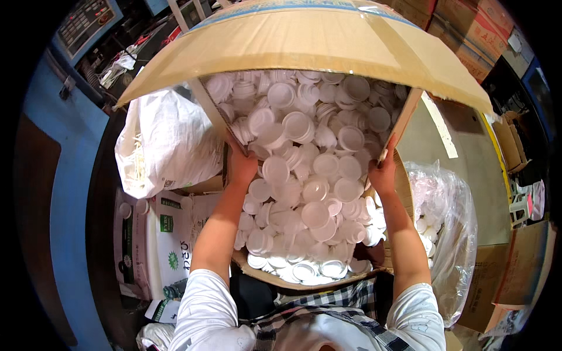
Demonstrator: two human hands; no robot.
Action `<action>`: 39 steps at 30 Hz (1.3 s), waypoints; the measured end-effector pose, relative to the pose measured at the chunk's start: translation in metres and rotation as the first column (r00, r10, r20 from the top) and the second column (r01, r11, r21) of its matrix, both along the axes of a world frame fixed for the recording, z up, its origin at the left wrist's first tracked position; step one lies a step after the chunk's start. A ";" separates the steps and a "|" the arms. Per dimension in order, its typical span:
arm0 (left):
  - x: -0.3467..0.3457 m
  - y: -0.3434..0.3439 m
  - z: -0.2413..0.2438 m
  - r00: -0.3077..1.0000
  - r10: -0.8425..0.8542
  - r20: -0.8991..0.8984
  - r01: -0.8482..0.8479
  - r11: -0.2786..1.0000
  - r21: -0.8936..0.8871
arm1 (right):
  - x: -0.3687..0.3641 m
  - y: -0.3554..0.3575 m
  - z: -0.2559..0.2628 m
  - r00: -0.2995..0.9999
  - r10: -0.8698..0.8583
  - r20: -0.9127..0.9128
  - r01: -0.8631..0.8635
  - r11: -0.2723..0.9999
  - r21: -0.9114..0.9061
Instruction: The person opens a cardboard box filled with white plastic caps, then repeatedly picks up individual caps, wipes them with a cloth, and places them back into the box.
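Observation:
A large cardboard box point(298, 39) is tilted towards me, its open end facing down. My left hand point(242, 164) grips the box's left edge, and my right hand point(383, 172) grips the right edge. Many round white plastic lids point(303, 127) fill the tilted box. They merge with a heap of the same lids point(303, 219) in a lower cardboard container point(290, 286) in front of my body. Whether the upper lids are sliding at this instant cannot be told from one frame.
A white woven sack point(171, 140) stands left above printed cartons point(169, 237). At right is a clear plastic bag point(454, 245) with more white pieces. Blue machinery point(79, 175) borders the far left. Cardboard boxes point(518, 267) stand lower right, and a white stool point(521, 208) is behind them.

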State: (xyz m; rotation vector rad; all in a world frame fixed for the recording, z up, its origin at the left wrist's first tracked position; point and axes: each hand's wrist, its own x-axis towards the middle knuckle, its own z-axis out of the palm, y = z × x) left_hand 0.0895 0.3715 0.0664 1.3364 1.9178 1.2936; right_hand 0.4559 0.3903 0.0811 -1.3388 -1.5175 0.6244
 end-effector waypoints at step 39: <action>0.024 0.188 0.051 0.992 -0.084 0.097 0.090 0.994 -0.067 | -0.010 0.197 0.008 0.991 0.112 0.067 -0.118 0.989 0.087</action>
